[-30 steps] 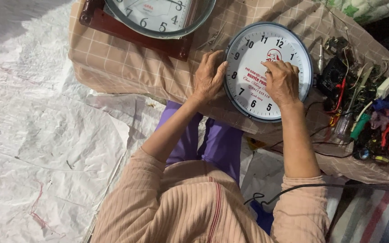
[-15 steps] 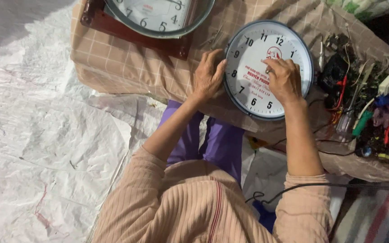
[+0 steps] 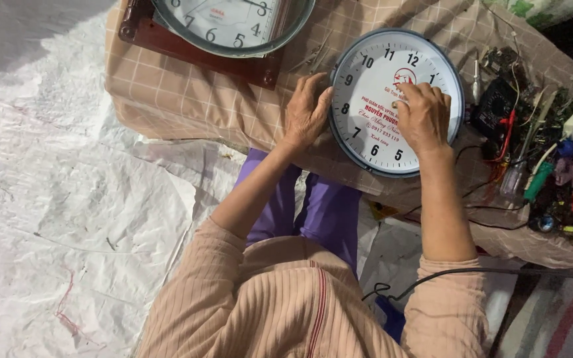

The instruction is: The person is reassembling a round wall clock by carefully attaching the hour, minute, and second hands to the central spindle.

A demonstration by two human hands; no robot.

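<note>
Since the earlier frames: no real shift of the round white wall clock [image 3: 392, 99] on the surface [image 3: 187, 99]; both hands kept on it, right hand kept over the dial near the centre, left hand kept at the left rim.

Head view:
- Round white wall clock: lying flat, face up, on the checked cloth covering the surface, near its front edge, directly ahead of the seated person.
- Left hand [image 3: 305, 111]: laid against the left rim of the clock, beside the left-hand numerals. Fingers curled around the edge, gripping the rim.
- Right hand [image 3: 424, 118]: resting on the clock face, right of centre, covering the lower right part of the dial. Fingers bent down onto the glass, pressing flat, not wrapped around anything. Contact of fingertips with anything beneath: cannot tell.
- Second clock [image 3: 233, 23]: larger, round, grey-rimmed, mounted on a dark wooden frame, at the far left of the surface, cut off by the top edge of the view. Well apart from both hands.
- Pile of tools and wires [image 3: 545, 152]: at the right end of the surface, just beside the white clock; red, green and blue handles, a black meter, a white plug.
- White plastic sheeting [image 3: 54, 199]: spread over the floor to the left.
- Black cable [image 3: 432, 282]: running across the right sleeve.
</note>
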